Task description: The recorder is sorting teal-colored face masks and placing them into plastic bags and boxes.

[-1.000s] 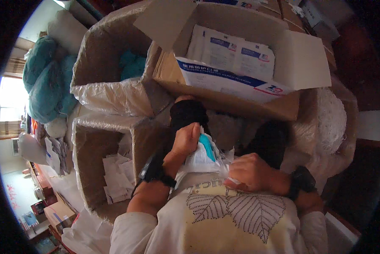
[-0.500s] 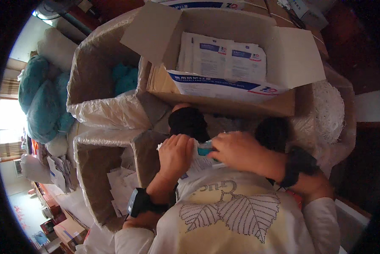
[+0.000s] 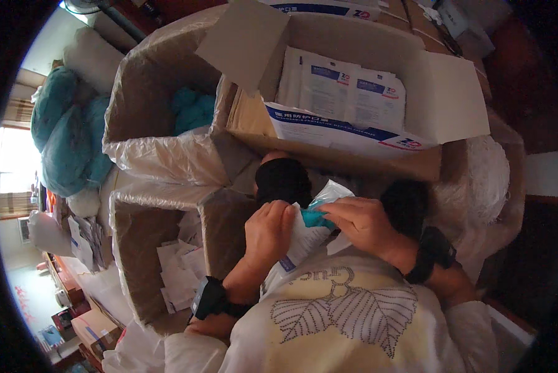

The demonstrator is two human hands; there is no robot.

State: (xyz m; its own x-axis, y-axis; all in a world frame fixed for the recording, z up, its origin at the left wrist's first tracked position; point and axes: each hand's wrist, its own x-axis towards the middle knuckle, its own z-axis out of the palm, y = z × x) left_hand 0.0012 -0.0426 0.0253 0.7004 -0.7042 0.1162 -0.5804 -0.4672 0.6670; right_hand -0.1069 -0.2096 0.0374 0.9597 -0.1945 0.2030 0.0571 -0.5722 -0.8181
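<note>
In front of my chest, my left hand [image 3: 267,231] is closed around the side of a white paper pouch [image 3: 304,241] with a dark blue band at its lower end. The pouch is torn open at the top, and its clear film [image 3: 333,190] stands up, crumpled and shiny. A teal folded face mask [image 3: 314,217] shows in the opening. My right hand [image 3: 364,227] pinches at the mask's right edge with thumb and fingers; its fingertips partly hide the grip. Both wrists wear black bands.
Ahead is an open carton [image 3: 347,138] with white-and-blue pouches [image 3: 353,93] standing in it. A plastic-lined box [image 3: 167,152] at far left holds teal items [image 3: 193,109]. The nearer lined box [image 3: 157,200] contains white paper pieces [image 3: 182,267]. Teal bags [image 3: 67,137] are piled further left.
The pouch has come more into view between my hands, with its clear film now sticking up. More of the teal mask shows. My right hand has turned and shifted slightly right.
</note>
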